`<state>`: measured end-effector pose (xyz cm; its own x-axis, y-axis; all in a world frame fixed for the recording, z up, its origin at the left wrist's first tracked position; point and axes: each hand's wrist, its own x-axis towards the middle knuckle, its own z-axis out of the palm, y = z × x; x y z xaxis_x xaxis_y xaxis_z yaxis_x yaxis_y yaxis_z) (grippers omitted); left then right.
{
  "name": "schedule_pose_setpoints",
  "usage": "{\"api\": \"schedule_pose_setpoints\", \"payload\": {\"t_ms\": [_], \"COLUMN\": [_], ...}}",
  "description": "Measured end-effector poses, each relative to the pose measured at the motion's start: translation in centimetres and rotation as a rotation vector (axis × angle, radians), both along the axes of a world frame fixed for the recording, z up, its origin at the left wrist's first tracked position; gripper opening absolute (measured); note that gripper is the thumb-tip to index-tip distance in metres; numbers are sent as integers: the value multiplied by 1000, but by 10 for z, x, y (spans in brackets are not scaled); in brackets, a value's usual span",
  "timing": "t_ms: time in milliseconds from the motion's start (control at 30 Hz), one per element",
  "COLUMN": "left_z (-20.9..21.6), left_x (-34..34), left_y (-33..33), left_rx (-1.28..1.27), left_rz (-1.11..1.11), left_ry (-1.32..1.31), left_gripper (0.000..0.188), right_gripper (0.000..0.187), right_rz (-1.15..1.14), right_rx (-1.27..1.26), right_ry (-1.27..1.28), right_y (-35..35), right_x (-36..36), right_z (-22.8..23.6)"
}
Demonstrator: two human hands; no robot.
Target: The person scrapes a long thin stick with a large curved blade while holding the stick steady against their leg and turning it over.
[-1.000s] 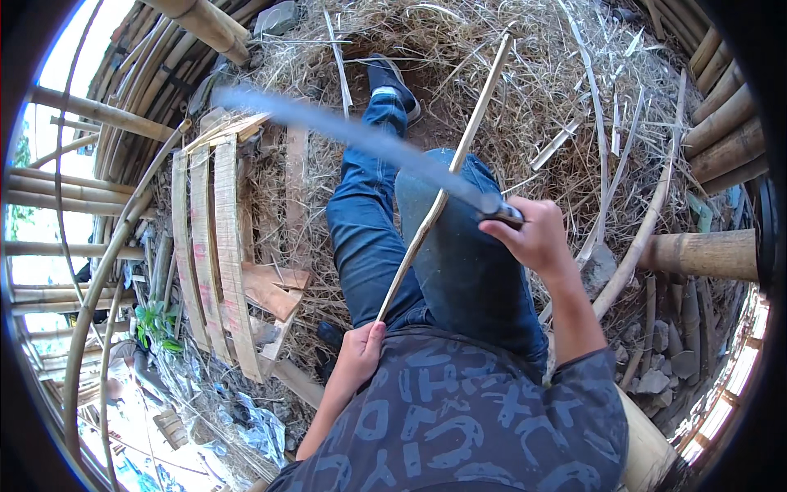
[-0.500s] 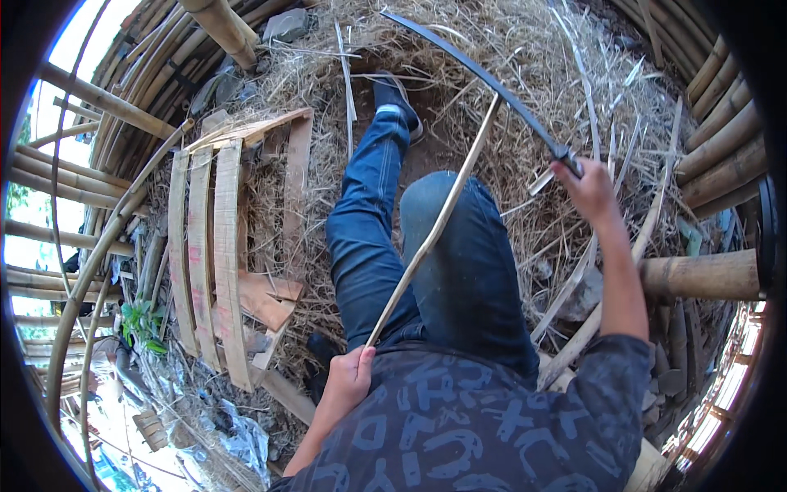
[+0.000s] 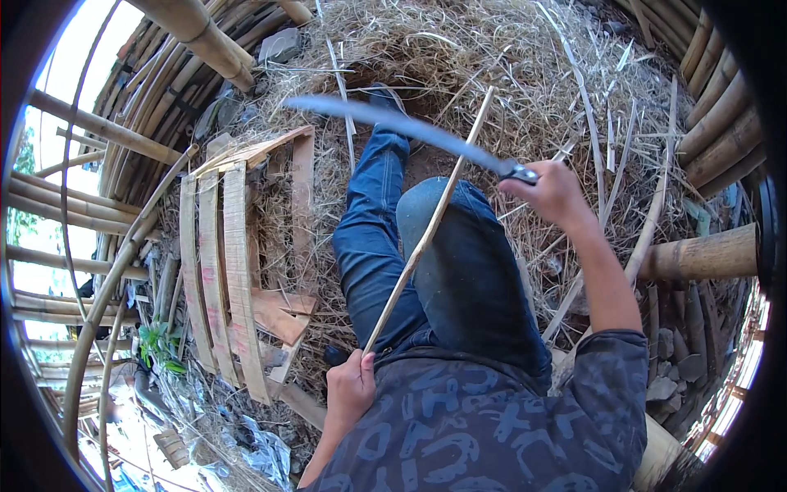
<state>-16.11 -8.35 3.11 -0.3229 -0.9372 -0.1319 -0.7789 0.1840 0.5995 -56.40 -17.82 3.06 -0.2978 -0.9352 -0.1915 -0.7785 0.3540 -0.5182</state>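
Observation:
A long curved blade (image 3: pixel 385 121), a machete or sickle-like knife with a dark handle, is gripped in my right hand (image 3: pixel 548 195). Its tip points far left, and motion smears it somewhat. My left hand (image 3: pixel 351 384) is closed at my waist around the lower end of a thin, slightly crooked wooden stick (image 3: pixel 426 234). The stick slants up and to the right across my raised knee. In the picture the blade crosses the stick's upper part; whether they touch I cannot tell. My fingers hide most of the knife's handle.
A pale slatted wooden pallet (image 3: pixel 239 279) lies to the left of my legs. Dry straw (image 3: pixel 459 49) covers the ground ahead. Bamboo poles (image 3: pixel 188 37) surround the place, with one thick bamboo end (image 3: pixel 705 252) jutting in from the right. Grey stones (image 3: pixel 668 377) lie at the lower right.
My right hand has moved left and slightly down, swinging the blade to lie flatter, its tip further left. The left hand keeps its hold on the stick. The view has shifted slightly.

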Motion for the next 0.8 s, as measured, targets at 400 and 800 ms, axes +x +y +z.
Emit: {"api": "schedule_pose_setpoints", "payload": {"t_ms": [400, 800], "left_z": [1, 3], "left_x": [0, -11], "left_y": [3, -5], "left_rx": [-42, 123], "left_rz": [-17, -70], "left_ry": [-56, 104], "left_gripper": [26, 27], "right_gripper": [71, 74], "right_rz": [123, -204], "right_rx": [-253, 16], "right_ry": [160, -20], "right_y": [9, 16], "right_x": [21, -26], "right_z": [-11, -48]}}
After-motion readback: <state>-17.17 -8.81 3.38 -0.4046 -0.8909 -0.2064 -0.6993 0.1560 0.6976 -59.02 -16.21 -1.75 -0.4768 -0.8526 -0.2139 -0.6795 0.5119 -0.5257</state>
